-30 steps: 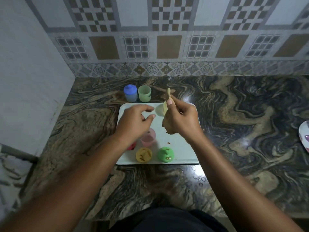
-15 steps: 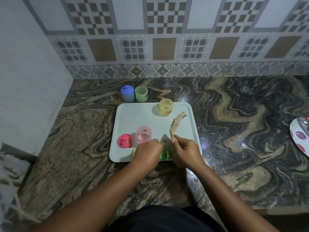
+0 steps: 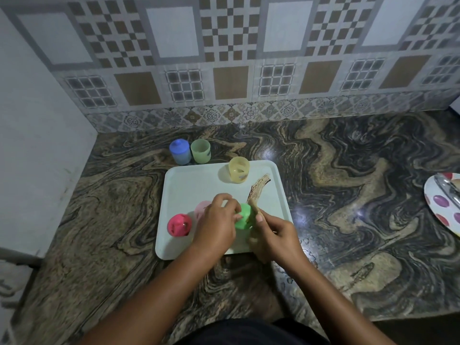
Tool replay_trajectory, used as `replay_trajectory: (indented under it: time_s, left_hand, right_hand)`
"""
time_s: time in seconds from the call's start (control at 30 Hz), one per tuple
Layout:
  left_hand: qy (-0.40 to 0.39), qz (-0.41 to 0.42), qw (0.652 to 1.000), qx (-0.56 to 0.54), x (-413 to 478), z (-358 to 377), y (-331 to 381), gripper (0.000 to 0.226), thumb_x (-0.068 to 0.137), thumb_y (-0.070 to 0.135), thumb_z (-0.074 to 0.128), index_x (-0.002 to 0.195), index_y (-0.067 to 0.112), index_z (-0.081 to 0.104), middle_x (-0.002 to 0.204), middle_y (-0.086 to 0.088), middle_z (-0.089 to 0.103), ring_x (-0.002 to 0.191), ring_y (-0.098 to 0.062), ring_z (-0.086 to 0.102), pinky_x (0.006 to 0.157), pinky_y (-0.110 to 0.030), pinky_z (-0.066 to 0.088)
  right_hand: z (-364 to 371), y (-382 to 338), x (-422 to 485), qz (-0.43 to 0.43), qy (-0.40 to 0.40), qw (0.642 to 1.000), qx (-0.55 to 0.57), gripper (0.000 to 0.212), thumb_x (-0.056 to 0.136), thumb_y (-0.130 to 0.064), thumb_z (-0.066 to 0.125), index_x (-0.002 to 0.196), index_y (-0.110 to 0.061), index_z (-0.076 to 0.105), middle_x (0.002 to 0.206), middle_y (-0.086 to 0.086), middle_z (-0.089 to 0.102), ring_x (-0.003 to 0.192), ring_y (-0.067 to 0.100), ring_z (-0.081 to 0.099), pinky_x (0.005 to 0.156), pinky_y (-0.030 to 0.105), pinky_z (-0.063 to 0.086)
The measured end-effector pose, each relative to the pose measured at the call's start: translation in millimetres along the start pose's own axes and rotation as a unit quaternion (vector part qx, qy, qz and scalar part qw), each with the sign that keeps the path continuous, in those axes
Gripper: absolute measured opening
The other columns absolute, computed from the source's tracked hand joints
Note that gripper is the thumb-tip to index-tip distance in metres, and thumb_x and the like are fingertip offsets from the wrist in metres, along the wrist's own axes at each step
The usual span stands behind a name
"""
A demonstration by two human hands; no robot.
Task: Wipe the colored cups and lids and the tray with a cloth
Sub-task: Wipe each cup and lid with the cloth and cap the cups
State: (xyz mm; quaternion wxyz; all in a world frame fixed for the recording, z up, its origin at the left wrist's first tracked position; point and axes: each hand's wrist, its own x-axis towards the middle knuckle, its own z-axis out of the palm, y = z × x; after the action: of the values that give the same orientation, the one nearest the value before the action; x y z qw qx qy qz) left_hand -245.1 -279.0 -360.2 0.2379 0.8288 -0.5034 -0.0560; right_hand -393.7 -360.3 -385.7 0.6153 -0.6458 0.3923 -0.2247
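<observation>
My left hand (image 3: 216, 222) grips a green lid (image 3: 243, 216) above the near part of the white tray (image 3: 189, 185). My right hand (image 3: 273, 235) presses a brown patterned cloth (image 3: 257, 189) against the lid's right side; the cloth's loose end sticks up toward the back. On the tray stand a yellow cup (image 3: 239, 169) at the back, a pink cup (image 3: 202, 209) partly hidden behind my left hand, and a red lid (image 3: 179, 224) at the near left. A blue lidded cup (image 3: 179, 151) and a green cup (image 3: 200, 151) stand on the counter behind the tray.
The marble counter (image 3: 348, 195) runs to a tiled back wall and a plain wall on the left. A spotted plate (image 3: 443, 207) lies at the right edge. The counter's front edge is just below my forearms.
Both hands came back from the yellow cup to the tray's near edge. My left hand picked up the green lid, and the right hand brought the cloth against it.
</observation>
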Motion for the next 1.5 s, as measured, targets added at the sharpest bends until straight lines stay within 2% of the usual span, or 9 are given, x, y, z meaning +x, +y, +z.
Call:
replay_trajectory:
  time_s: [0.13,0.3,0.53,0.77,0.93,1.07,1.2,1.33,1.5]
  left_hand:
    - [-0.016,-0.169,0.949,-0.265,10.6,-28.0,12.1,0.002,0.088,0.021,0.072,0.090,0.023,0.072,0.071,0.010,0.066,0.063,-0.017,0.068,0.062,-0.041,0.061]
    - [0.012,-0.273,0.823,-0.497,10.0,-53.1,16.4,0.010,0.089,0.010,0.071,0.098,0.009,0.075,0.106,-0.008,0.075,0.087,-0.024,0.075,0.062,-0.033,0.062]
    - [-0.064,-0.360,0.561,-0.743,8.2,-72.4,22.0,0.045,0.079,0.010,0.065,0.122,-0.003,0.061,0.129,-0.021,0.064,0.096,-0.023,0.071,0.064,-0.025,0.060]
    - [0.008,-0.325,0.596,-0.735,9.2,-83.6,28.0,0.041,0.080,0.019,0.065,0.121,0.010,0.066,0.122,-0.016,0.069,0.105,-0.029,0.069,0.061,-0.026,0.058]
    - [-0.004,-0.233,0.663,-0.711,2.8,-86.3,41.0,0.048,0.087,0.016,0.061,0.134,0.021,0.057,0.113,-0.007,0.074,0.108,-0.021,0.070,0.071,-0.027,0.058]
    - [0.000,-0.224,0.675,-0.703,-0.4,-84.8,47.8,0.045,0.094,0.006,0.055,0.136,0.023,0.055,0.108,-0.004,0.076,0.098,-0.017,0.073,0.066,-0.019,0.056]
    - [0.025,-0.230,0.667,-0.709,-1.3,-89.7,50.8,0.044,0.089,0.016,0.059,0.132,0.021,0.056,0.110,-0.012,0.075,0.095,-0.027,0.074,0.065,-0.020,0.057]
    - [0.040,-0.246,0.660,-0.708,-2.1,-87.5,50.3,0.047,0.085,0.024,0.061,0.132,0.016,0.056,0.112,-0.015,0.073,0.100,-0.030,0.072,0.065,-0.022,0.057]
    - [0.004,-0.168,0.703,-0.691,-3.8,-89.2,51.5,0.055,0.090,0.009,0.057,0.142,0.023,0.048,0.125,-0.004,0.070,0.116,-0.024,0.066,0.079,-0.024,0.056]
  right_hand:
    - [5.0,-26.3,-0.1,-0.039,0.004,0.995,0.087,0.031,0.104,-0.026,0.056,0.133,-0.032,0.067,0.112,-0.006,0.077,0.095,0.002,0.064,0.085,0.029,0.055]
    - [3.3,-57.3,2.6,-0.038,-0.029,0.987,0.153,0.032,0.106,-0.025,0.051,0.134,-0.023,0.067,0.088,0.043,0.064,0.071,0.029,0.059,0.056,0.034,0.050]
    - [7.9,-77.9,2.1,-0.082,-0.038,0.983,0.163,0.034,0.106,-0.019,0.050,0.136,-0.017,0.065,0.067,0.021,0.057,0.054,0.028,0.052,0.041,0.027,0.046]
    - [15.2,-73.1,2.8,-0.161,-0.038,0.984,0.059,0.042,0.098,-0.041,0.058,0.138,-0.030,0.063,0.095,-0.016,0.061,0.071,0.006,0.052,0.066,0.030,0.045]
    - [18.5,-78.4,1.5,-0.153,-0.025,0.987,0.039,0.042,0.097,-0.049,0.056,0.137,-0.039,0.062,0.107,-0.019,0.064,0.093,0.004,0.054,0.087,0.035,0.049]
    - [18.2,-85.8,-4.1,-0.224,0.037,0.972,-0.056,0.039,0.099,-0.030,0.058,0.136,-0.016,0.064,0.141,-0.008,0.058,0.135,0.005,0.055,0.113,0.021,0.040]
    - [19.3,-91.7,-4.7,-0.262,0.068,0.957,-0.102,0.034,0.098,-0.020,0.059,0.130,-0.011,0.069,0.136,-0.009,0.061,0.133,0.004,0.055,0.106,0.023,0.050]
    - [16.5,-97.8,-0.4,-0.197,0.046,0.978,-0.055,0.035,0.098,-0.035,0.057,0.129,-0.028,0.071,0.132,-0.025,0.063,0.093,0.003,0.063,0.085,0.027,0.055]
    - [15.3,-97.9,-2.5,-0.186,0.021,0.982,-0.024,0.033,0.098,-0.037,0.059,0.125,-0.026,0.073,0.137,-0.016,0.063,0.108,0.008,0.066,0.092,0.034,0.058]
